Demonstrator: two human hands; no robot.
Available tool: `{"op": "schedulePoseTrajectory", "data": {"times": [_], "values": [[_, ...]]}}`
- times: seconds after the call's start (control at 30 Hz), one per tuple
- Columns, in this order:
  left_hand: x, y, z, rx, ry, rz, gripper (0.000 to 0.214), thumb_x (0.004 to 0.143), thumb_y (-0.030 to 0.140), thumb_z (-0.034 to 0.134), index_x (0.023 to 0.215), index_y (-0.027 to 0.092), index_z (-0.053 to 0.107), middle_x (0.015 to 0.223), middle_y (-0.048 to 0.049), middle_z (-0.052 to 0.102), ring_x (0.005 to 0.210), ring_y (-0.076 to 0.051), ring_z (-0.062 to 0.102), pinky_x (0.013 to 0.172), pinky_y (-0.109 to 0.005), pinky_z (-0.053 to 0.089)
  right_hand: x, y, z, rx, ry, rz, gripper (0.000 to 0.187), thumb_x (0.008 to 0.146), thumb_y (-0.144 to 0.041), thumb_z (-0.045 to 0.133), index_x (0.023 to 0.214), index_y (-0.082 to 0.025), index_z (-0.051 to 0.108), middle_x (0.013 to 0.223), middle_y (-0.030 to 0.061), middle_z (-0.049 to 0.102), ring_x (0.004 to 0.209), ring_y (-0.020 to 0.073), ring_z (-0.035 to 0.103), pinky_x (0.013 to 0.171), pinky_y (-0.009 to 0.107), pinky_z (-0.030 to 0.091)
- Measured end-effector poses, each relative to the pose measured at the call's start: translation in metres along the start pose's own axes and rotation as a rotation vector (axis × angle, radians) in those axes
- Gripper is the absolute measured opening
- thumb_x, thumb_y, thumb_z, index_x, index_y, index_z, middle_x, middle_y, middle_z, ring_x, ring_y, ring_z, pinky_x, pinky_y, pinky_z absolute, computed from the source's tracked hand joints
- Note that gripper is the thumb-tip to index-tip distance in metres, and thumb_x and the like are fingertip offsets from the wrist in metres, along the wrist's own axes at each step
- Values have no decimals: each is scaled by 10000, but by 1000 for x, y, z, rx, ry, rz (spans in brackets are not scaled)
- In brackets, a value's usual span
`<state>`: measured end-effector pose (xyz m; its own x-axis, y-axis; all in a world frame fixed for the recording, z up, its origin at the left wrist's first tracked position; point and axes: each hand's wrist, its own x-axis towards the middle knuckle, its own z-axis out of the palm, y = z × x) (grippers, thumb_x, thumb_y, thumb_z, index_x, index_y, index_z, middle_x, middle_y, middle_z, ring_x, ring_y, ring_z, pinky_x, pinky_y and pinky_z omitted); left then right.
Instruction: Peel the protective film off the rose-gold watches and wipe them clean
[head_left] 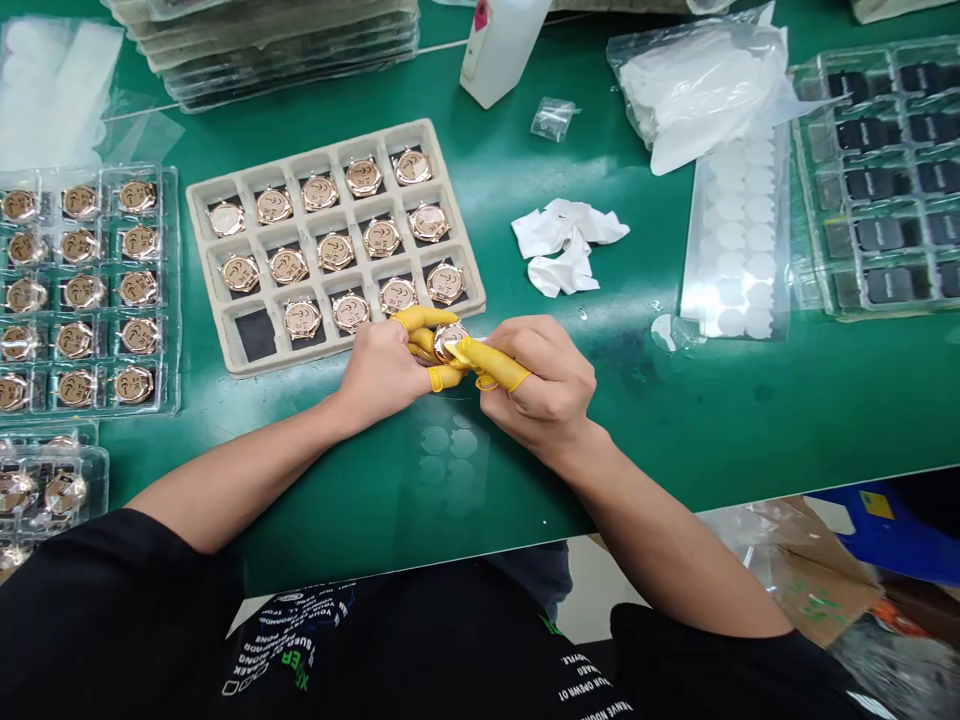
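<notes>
Both hands meet over the green table just in front of a beige compartment tray. My left hand and my right hand wear yellow finger cots and pinch one rose-gold watch case between their fingertips. The tray holds several similar watch cases, one per compartment; its near-left compartment shows only a dark pad.
Clear plastic trays of watch cases lie at the left. A sheet of round clear stickers, crumpled white backing paper, a plastic bag, a white bottle and a tray of dark parts lie right and behind.
</notes>
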<state>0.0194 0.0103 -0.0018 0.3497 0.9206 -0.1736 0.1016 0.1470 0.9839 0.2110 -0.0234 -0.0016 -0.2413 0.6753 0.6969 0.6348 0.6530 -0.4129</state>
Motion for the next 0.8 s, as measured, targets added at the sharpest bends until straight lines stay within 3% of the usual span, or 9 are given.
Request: {"op": "schedulePoseTrajectory", "data": {"times": [0.23,0.33,0.4,0.43,0.5,0.6,0.67,0.73,0.8], "values": [[-4,1,0,11,-2,-2,594,618,243,920,1180,140,762,862,-44,805,762,-174,769,724,-264,650,3,-11,-4,23,-44,25,281,788,-24,555,850,-275,664,738,20,609,758,213,632,650,363,496],[-6,3,0,52,-21,8,569,628,226,903,1175,146,771,889,-43,816,762,-167,767,751,-267,653,9,0,-18,143,-225,246,139,868,-131,606,812,-245,662,751,27,619,691,188,600,602,332,462],[-5,3,0,90,-5,27,540,654,233,878,1178,156,775,858,-29,807,732,-153,746,739,-266,645,13,17,-33,306,-387,461,74,928,-273,642,959,-247,704,780,19,647,676,179,603,609,320,484],[-4,3,0,105,1,34,537,667,244,869,1191,165,775,832,-18,798,713,-146,729,726,-265,639,14,26,-40,321,-412,534,180,929,-332,659,1085,-255,708,784,14,652,681,185,603,625,327,500],[-3,1,0,120,7,41,552,683,264,863,1223,189,774,767,11,767,666,-130,685,678,-253,617,15,39,-47,124,-355,546,369,878,-374,711,1229,-263,693,866,44,681,785,237,615,711,392,527],[-2,-1,0,114,-32,48,576,697,266,864,1263,222,769,743,34,744,626,-111,635,639,-239,588,13,36,-37,-130,-168,450,400,847,-370,732,1233,-267,712,1093,117,719,951,301,613,813,475,515],[-2,-3,0,75,-58,61,574,718,258,857,1282,216,762,791,27,761,648,-108,647,668,-241,594,13,23,-23,-9,-165,479,416,874,-386,721,1274,-275,695,1071,98,745,874,261,628,755,427,517],[-2,-3,1,38,-80,78,558,742,229,836,1293,201,754,857,14,785,692,-113,682,711,-244,606,15,10,-13,150,-244,545,423,878,-396,729,1281,-274,695,942,50,756,737,206,615,660,364,497],[-3,-3,1,38,-86,87,594,758,201,821,1344,202,724,879,13,799,746,-127,724,761,-248,618,22,2,-10,252,-281,608,361,846,-396,769,1183,-266,744,857,28,749,670,186,611,616,345,493]]}}
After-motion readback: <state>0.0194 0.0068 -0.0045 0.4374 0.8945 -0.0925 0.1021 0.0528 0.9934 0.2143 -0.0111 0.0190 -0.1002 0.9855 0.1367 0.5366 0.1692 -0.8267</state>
